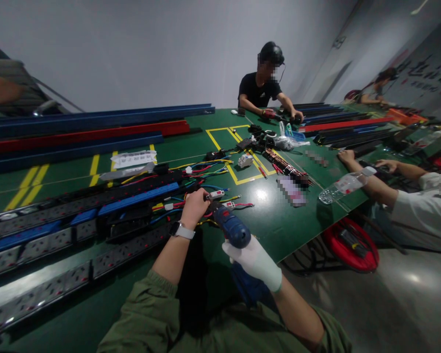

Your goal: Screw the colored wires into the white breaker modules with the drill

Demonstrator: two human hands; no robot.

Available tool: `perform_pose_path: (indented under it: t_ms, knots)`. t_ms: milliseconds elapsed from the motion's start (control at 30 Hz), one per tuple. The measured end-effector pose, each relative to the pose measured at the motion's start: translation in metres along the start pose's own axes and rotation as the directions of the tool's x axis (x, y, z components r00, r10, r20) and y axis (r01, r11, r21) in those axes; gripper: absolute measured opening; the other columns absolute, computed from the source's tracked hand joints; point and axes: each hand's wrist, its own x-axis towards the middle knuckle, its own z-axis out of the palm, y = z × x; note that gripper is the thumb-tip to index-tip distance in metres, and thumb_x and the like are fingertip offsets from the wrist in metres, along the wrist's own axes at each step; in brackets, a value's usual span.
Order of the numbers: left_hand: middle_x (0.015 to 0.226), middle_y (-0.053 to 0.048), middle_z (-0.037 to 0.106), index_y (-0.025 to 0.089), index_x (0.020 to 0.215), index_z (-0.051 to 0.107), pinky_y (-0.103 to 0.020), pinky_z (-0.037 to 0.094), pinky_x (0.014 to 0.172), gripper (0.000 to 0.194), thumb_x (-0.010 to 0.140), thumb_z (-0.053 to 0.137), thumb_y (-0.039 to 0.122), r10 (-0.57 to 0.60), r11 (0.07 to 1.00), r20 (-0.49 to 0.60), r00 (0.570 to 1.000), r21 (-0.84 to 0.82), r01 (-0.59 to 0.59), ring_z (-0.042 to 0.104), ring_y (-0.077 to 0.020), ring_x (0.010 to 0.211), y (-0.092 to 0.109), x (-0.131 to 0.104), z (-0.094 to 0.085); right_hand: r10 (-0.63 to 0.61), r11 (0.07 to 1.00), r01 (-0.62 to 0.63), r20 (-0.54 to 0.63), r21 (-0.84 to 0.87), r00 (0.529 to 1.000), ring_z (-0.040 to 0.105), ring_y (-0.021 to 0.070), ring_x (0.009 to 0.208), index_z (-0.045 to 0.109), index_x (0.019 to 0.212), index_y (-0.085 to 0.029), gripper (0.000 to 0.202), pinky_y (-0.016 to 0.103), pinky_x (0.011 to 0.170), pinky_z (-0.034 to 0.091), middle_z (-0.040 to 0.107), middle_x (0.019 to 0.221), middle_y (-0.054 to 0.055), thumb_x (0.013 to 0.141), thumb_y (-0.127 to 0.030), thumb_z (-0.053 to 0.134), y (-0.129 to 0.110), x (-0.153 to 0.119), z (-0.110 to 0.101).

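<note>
My right hand (255, 260), in a white glove, is wrapped round a blue cordless screwdriver (232, 226). The tool's nose points away from me, up to the fingers of my bare left hand (196, 207). A watch with a pale strap is on my left wrist. That hand is closed at a small white connector (216, 194) with red on it; the tool's tip is hidden there. Beside it lies a second white connector (228, 205) with a red wire (244, 204). Coloured wires lead from the ends of long black and blue power strips (137, 200) on my left.
Blue and red metal channels (161, 128) lie along the far left of the green table (191, 147). A wire bundle (286, 166), a white connector block (245, 160) and a plastic bottle (347, 185) lie ahead and right. Co-workers sit opposite and right. A red stool (371, 255) stands below the edge.
</note>
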Motion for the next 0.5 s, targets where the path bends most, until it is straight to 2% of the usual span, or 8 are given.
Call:
perform_pose_path:
  t_ms: [367, 500]
  knots:
    - [0.094, -0.007, 0.075, 0.021, 0.096, 0.069, -0.034, 0.047, 0.09, 0.015, 0.081, 0.066, 0.02, -0.004, 1.0, -0.003, 1.0, -0.011, 0.004, 0.068, -0.0234, 0.096, -0.0005, 0.0006, 0.0006, 0.013, 1.0, -0.013, -0.01, -0.013, 1.0, 0.06, 0.0149, 0.061, 0.066, 0.089, -0.016, 0.025, 0.026, 0.066, 0.048, 0.062, 0.063, 0.0, 0.086, -0.041, 0.067, -0.0075, -0.0024, -0.0004]
    - [0.095, -0.007, 0.075, 0.021, 0.095, 0.068, -0.034, 0.046, 0.09, 0.014, 0.081, 0.066, 0.021, 0.017, 1.0, -0.008, 1.0, 0.019, -0.017, 0.068, -0.0236, 0.097, -0.0035, 0.0026, 0.0032, -0.014, 1.0, 0.014, 0.002, -0.015, 1.0, 0.062, 0.0154, 0.064, 0.066, 0.094, -0.016, 0.026, 0.027, 0.068, 0.048, 0.065, 0.068, 0.001, 0.088, -0.041, 0.066, -0.0045, -0.0017, -0.0004]
